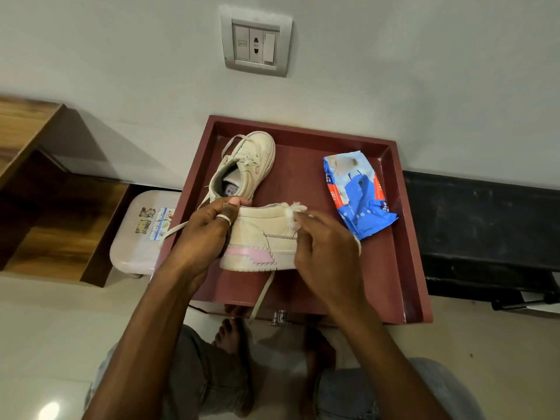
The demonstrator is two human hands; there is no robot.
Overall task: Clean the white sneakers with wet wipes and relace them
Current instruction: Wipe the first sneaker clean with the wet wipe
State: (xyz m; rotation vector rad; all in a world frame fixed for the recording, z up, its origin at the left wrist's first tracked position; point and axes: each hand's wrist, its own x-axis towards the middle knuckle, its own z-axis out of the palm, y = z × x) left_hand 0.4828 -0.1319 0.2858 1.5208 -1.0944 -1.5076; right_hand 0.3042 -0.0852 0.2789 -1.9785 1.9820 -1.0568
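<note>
— What is carried on the surface (378, 283), and what is enclosed by its raised rim?

— Three things are seen within the rim. A second sneaker (251, 159) is laid at the far left, opening upward, with a purple-marked insole visible inside and its laces loosely threaded. A crumpled blue and red pack of wipes (360, 195) is laid flat at the far right. Between them, nearer the person, the held sneaker (263, 237) is turned side-on, sole downward, its pink patch faced towards the camera.

— How is it grasped?

— One end is gripped by the left hand (206, 234), the thumb laid on the top edge; a pale ring is worn on one finger. A crumpled wet wipe (292, 213) is pinched in the fingers of the right hand (327, 256) and pressed against the upper near the other end. Whether the sole is rested on the surface cannot be told.

— And the edges?

— A loose lace (262, 295) is hung from beneath the held sneaker and carried past the near edge. A second lace (175, 230) is trailed over the left rim, towards a small pale stool (136, 237) set just beside the surface. The far rim is set against the wall (394, 86). Bare maroon is seen along the near right, in front of the pack of wipes, and in the gap between that pack and the second sneaker.
</note>
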